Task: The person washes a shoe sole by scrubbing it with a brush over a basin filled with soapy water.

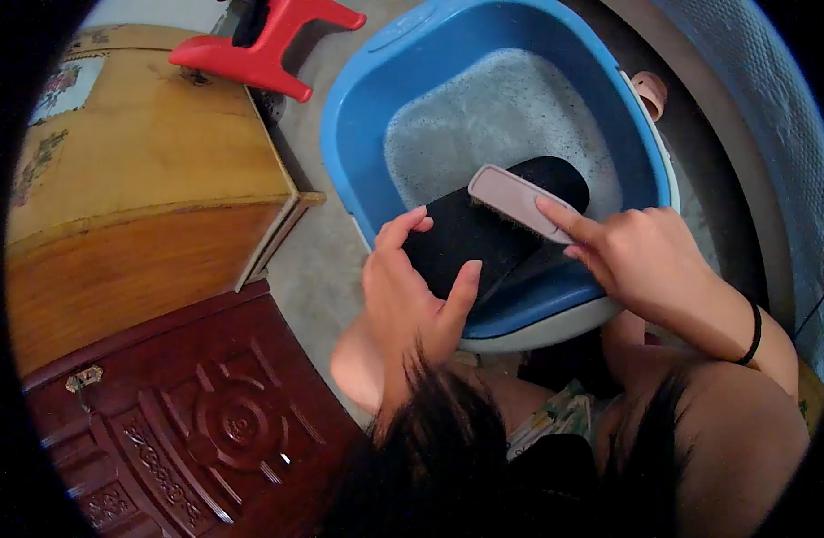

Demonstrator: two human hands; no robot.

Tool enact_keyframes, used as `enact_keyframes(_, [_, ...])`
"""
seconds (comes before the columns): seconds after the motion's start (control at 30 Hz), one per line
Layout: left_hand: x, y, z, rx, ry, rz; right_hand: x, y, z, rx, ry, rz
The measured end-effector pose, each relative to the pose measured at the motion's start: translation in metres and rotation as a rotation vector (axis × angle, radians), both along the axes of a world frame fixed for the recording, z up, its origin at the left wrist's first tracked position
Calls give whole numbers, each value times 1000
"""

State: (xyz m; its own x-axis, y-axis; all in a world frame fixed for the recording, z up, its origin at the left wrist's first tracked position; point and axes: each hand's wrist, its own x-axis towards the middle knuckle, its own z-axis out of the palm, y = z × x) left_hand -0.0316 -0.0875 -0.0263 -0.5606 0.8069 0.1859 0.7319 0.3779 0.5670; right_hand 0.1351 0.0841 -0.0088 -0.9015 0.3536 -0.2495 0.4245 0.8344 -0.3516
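Observation:
Foamy water partly fills a blue basin (349,99) in front of me. A black oblong thing with a rounded end (470,233), its kind unclear, slants over the basin's near side. My left hand (416,287) grips its near end, thumb on one side and fingers on the other. In my right hand (640,247) is a pale pink scrub brush (510,199), bristles down against the black surface. My index finger lies along the brush's back. The lower edge of the black thing is partly hidden.
A red plastic stool (268,45) stands at the upper left, with something dark on it. Wooden furniture (152,206) and a dark red carved panel (241,421) fill the left. A pink shoe (649,94) lies beyond the basin's right side.

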Motion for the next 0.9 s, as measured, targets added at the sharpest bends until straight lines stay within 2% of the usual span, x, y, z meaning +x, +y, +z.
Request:
enact_keyframes(0.2, [0,-2,0,4,-20,4,3,3,9,-265,91,239])
enact_keyframes(0.3, [0,-1,1,-16,-11,2,1,0,8,-45,17,85])
enact_keyframes(0.4, [0,2,1,-24,19,-7,1,3,-2,-1,24,-1])
enact_keyframes(0.5, [0,2,0,-14,6,-9,1,6,13,-207,-7,138])
enact_keyframes(0.6, [0,0,0,-15,11,-7,5,4,11,-423,156,289])
enact_keyframes(0.73, [-1,1,1,-21,2,-6,-1,3,11,-187,19,148])
enact_keyframes(0.83, [0,3,1,-15,2,-3,-1,4,-2,-41,42,-26])
enact_keyframes(0.9, [-1,2,-1,0,10,-12,1,3,5,-78,42,60])
